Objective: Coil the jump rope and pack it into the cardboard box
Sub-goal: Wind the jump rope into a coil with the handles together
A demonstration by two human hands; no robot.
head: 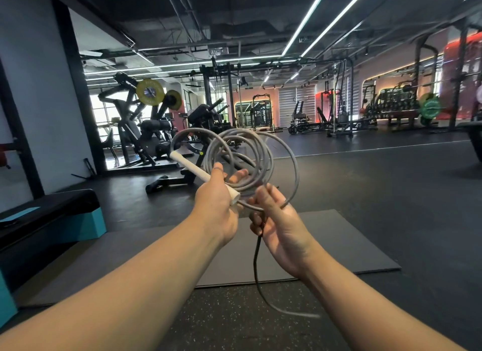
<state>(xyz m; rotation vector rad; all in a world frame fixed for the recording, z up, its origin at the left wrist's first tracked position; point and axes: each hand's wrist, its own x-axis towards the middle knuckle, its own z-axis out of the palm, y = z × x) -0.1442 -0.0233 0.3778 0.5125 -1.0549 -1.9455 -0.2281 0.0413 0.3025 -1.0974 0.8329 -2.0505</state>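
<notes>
A grey jump rope [260, 152] is wound into several loose loops held up at chest height. My left hand [221, 204] grips its white handle [187, 165] together with the loops; the handle points up to the left. My right hand [276, 220] pinches the rope just right of the coil. From the right hand a loose tail [257, 267] hangs down and curls to the right near the floor. No cardboard box is in view.
A grey exercise mat [326, 246] lies on the black rubber floor below my hands. A black and teal bench [52, 220] stands at the left. Weight machines [146, 121] and racks [339, 110] fill the far side of the gym.
</notes>
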